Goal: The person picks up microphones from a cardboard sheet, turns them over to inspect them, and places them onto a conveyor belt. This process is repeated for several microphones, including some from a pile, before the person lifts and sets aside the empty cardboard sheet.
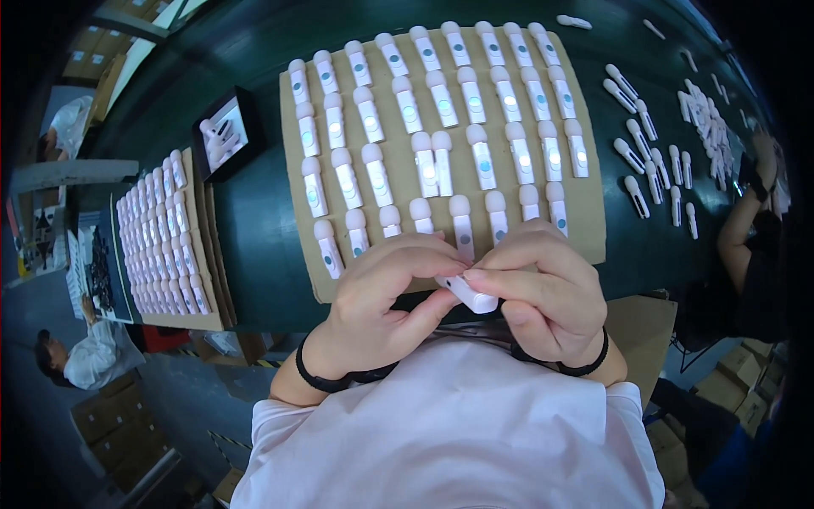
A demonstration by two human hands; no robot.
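Close to my chest, both hands hold one small pale pink wand-shaped device point(477, 301), its end tilted toward me. My left hand point(373, 293) pinches its left part between thumb and fingers. From the other side, the thumb and fingertips of my right hand point(547, 293) press on it. My fingers hide much of the device. Just beyond my hands lies a brown cardboard sheet point(390, 157), bearing rows of similar wands, each with a rounded head and most with a round bluish spot on the body. Two wands point(432, 165) lie side by side in the third row.
On the dark green table point(653, 254), loose wands point(640, 136) and a heap of them point(708, 127) lie at the right, near a co-worker's arm point(738, 229). At the left stand a black box point(242, 157) with a few pieces and stacked cardboard point(222, 288) carrying more wands. Another person point(93, 352) sits far left.
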